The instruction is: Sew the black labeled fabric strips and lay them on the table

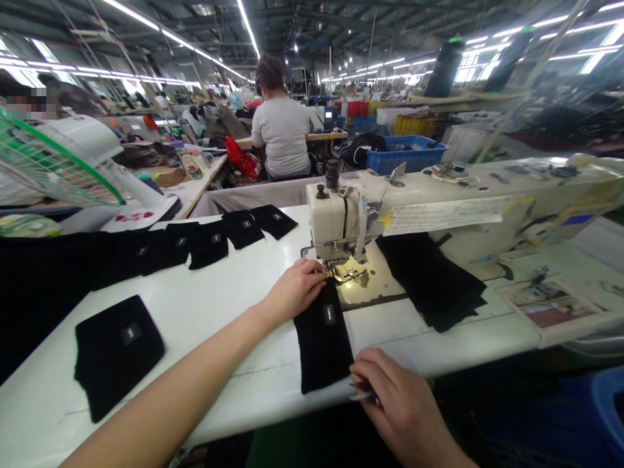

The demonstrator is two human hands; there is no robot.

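Silvery at its tip, a slim tool (361, 395) juts from the curled right hand (397, 396), which is closed narrowly around it, fingertips by the near right corner of a black fabric panel (324, 354); whether they also touch the cloth is hard to tell. The panel lies flat on the pale bench (263, 383), its near end at the bench's front edge, its long axis running away from the person to the presser foot (347, 275) of an industrial sewing machine (336, 218). A small label (330, 314) sits toward its far end, long side along the panel. The left hand (299, 286) presses that far end beside the foot, fingers close together, thumb and forefinger nearly meeting. Another labelled piece (117, 351) lies to the left, and a stack of black pieces (433, 283) to the right, beneath the machine arm. Farther off, a row of labelled pieces (209, 244) overlaps along the bench's far left side. Beyond are a fan (92, 146), a blue crate (407, 155) and a seated person (285, 133) in grey, back turned.
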